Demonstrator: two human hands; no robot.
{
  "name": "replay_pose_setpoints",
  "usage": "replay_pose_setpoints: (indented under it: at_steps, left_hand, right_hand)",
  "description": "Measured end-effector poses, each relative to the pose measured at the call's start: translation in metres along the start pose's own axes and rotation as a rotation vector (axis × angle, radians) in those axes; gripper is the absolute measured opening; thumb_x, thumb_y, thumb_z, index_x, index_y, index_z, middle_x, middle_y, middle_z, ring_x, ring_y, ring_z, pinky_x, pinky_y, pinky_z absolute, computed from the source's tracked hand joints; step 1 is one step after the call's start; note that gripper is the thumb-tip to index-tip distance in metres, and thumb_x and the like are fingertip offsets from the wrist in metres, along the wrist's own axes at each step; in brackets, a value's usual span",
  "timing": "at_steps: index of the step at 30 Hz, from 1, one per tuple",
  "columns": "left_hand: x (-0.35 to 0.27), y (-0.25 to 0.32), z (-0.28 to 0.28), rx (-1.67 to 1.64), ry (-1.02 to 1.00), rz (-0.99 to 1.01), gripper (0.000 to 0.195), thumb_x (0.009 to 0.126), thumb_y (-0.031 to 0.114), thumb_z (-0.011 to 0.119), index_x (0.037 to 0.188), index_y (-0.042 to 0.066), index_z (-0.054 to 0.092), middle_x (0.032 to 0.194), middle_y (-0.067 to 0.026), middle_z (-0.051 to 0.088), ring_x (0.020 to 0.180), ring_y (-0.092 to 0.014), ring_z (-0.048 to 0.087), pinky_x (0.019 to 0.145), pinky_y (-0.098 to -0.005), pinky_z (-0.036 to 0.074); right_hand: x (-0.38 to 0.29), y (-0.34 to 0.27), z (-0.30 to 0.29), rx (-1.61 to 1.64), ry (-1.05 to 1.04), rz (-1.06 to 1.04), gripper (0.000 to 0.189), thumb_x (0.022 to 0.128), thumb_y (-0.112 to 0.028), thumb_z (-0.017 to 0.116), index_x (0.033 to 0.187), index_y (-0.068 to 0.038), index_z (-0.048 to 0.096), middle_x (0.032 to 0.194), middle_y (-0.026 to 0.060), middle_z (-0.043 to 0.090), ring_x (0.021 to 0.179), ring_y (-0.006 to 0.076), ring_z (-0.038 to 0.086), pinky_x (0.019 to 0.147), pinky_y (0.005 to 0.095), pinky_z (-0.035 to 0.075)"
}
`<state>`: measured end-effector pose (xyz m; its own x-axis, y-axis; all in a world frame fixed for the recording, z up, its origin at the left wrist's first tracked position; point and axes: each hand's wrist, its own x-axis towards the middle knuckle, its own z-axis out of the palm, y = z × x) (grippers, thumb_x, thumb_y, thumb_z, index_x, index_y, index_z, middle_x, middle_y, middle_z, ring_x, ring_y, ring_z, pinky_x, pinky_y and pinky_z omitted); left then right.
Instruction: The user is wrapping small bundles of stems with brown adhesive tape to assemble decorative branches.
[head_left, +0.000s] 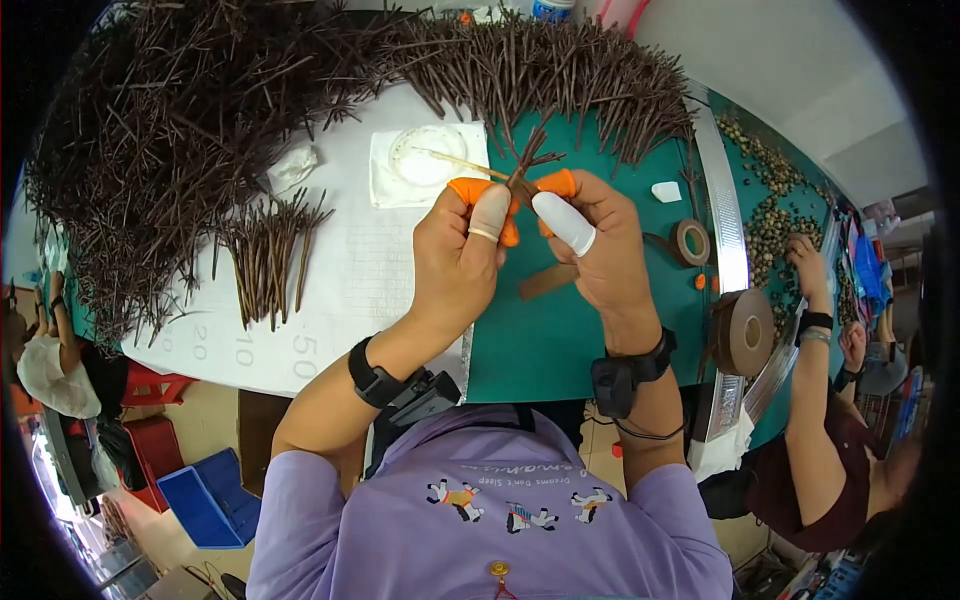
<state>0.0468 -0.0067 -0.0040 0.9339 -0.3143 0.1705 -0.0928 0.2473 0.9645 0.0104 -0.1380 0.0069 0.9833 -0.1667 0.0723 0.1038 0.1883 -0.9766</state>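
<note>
My left hand and my right hand meet over the green tabletop, fingertips pinching a brown branched twig from both sides. Brown tape wraps the twig's base, and a loose strip of brown tape shows below my right hand. Orange finger cots cover fingers on both hands; the left thumb wears a beige one, the right thumb a white one. A thin pale stick runs from a round white dish to my left fingers; whether it is held, I cannot tell.
Tangled brown twigs heap at left, with more twigs lined along the back. A small twig bundle lies on white paper. Brown tape rolls sit at right by a metal strip. Beyond, another person's hand touches small beads or pods.
</note>
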Motion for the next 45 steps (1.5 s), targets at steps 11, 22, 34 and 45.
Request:
replay_pose_setpoints:
  at_steps: [11, 22, 34, 45]
  left_hand:
    - [0.008, 0.004, -0.01, -0.2, -0.326, -0.309, 0.03, 0.089, 0.028, 0.041, 0.076, 0.003, 0.05, 0.055, -0.0005, 0.048, 0.043, -0.004, 0.038, 0.039, -0.0182, 0.03]
    - [0.005, -0.001, -0.004, 0.065, -0.1, -0.128, 0.02, 0.085, 0.019, 0.048, 0.083, 0.0, 0.053, 0.058, -0.0024, 0.051, 0.046, -0.005, 0.039, 0.042, -0.0187, 0.033]
    - [0.005, -0.003, -0.009, 0.051, -0.062, -0.104, 0.015, 0.08, 0.011, 0.056, 0.089, -0.001, 0.051, 0.067, -0.0003, 0.053, 0.052, -0.003, 0.042, 0.046, -0.017, 0.034]
    - [0.008, -0.006, -0.01, 0.088, -0.046, -0.07, 0.015, 0.08, 0.009, 0.056, 0.089, -0.001, 0.049, 0.069, -0.0022, 0.055, 0.053, -0.005, 0.045, 0.047, -0.0173, 0.036]
  right_hand:
    - [0.003, 0.001, 0.001, -0.023, 0.058, -0.04, 0.014, 0.077, -0.004, 0.058, 0.091, -0.001, 0.056, 0.068, -0.0029, 0.052, 0.048, -0.0002, 0.036, 0.04, 0.0144, 0.024]
    - [0.005, 0.014, -0.003, 0.063, 0.117, -0.04, 0.015, 0.076, -0.003, 0.059, 0.091, -0.001, 0.056, 0.068, -0.0029, 0.05, 0.048, 0.0007, 0.035, 0.04, 0.016, 0.023]
    - [0.001, 0.016, -0.006, 0.018, 0.104, 0.031, 0.013, 0.074, -0.007, 0.063, 0.085, -0.003, 0.058, 0.069, -0.006, 0.052, 0.054, -0.0003, 0.039, 0.045, 0.0143, 0.028]
    - [-0.003, 0.012, -0.004, 0.099, -0.015, 0.025, 0.012, 0.079, -0.003, 0.053, 0.091, -0.001, 0.052, 0.068, 0.0004, 0.05, 0.046, 0.0015, 0.035, 0.039, 0.0148, 0.025]
